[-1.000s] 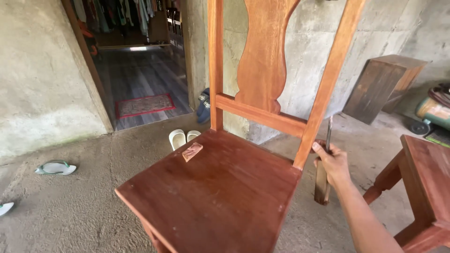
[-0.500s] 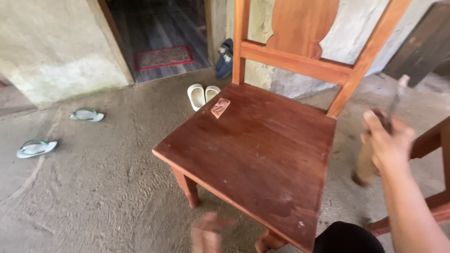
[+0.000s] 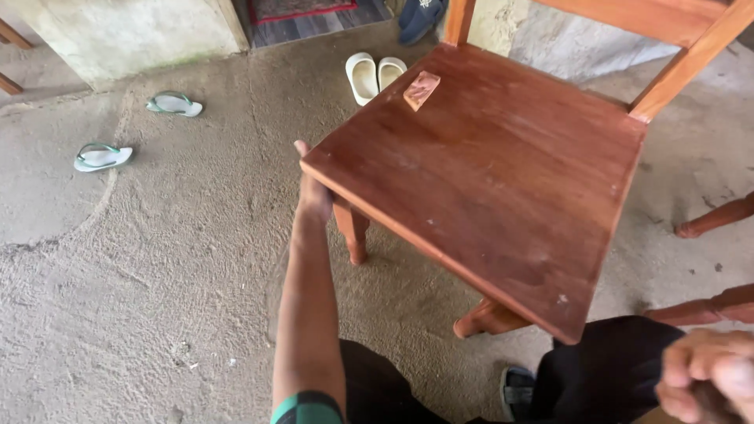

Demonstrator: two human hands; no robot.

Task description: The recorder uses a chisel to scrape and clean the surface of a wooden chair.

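Reddish-brown wood fills the middle of the frame: the varnished wooden chair stands on the rough concrete floor, and your left hand, arm stretched forward from the lower centre, is clamped on the seat's left corner. Your right hand sits blurred at the lower right, fingers curled; whether it holds anything you cannot tell. The seat runs from lower right towards its backrest at the upper right, a small wooden block lies near its far edge, and open floor spreads to the left, with white slippers and green-strapped sandals beyond.
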